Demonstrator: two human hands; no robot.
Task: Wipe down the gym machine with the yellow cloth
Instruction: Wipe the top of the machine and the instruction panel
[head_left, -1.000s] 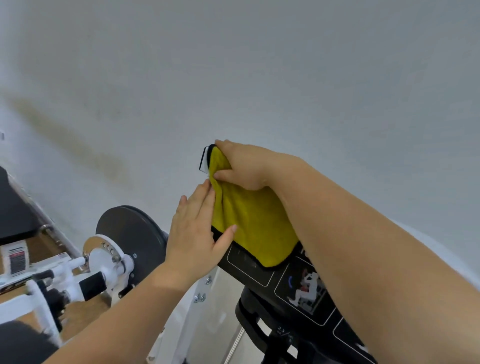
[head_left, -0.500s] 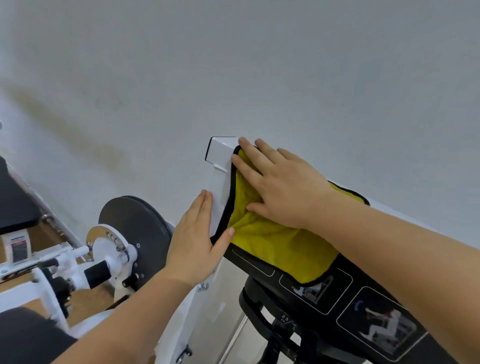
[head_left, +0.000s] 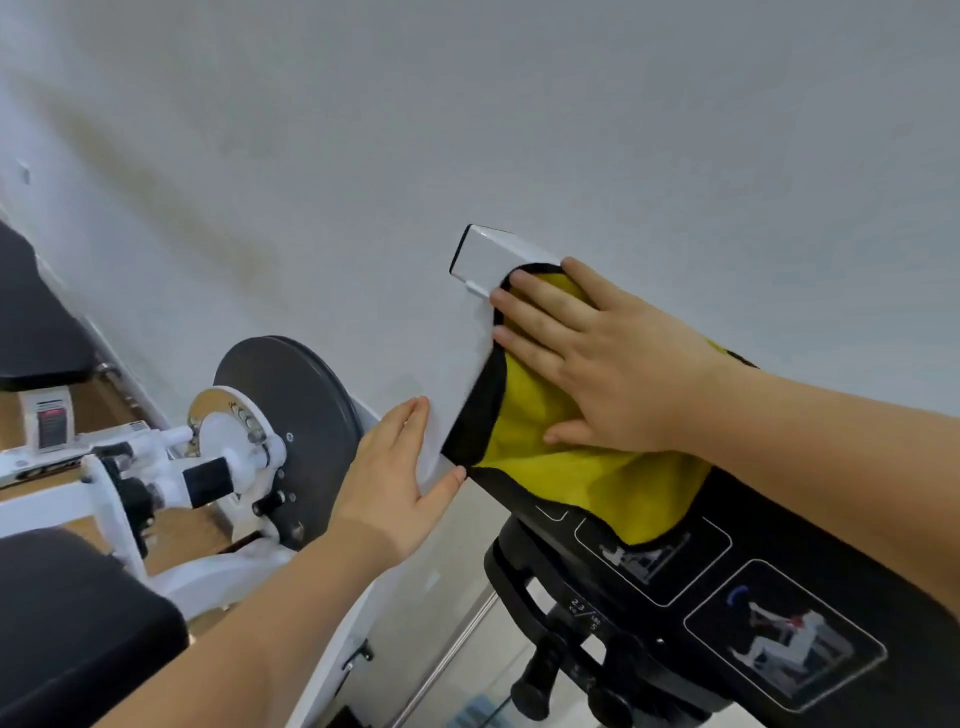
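Inspector: Position of yellow cloth (head_left: 571, 467)?
Technician: Spread over the gym machine (head_left: 485, 254) upper housing, overlapping its black instruction panel (head_left: 779, 597).
Inspector: Hands?
Technician: Right hand (head_left: 613, 364) presses the cloth, fingers straight. Left hand (head_left: 400, 478) lies flat on the white side face, thumb touching the cloth's edge.
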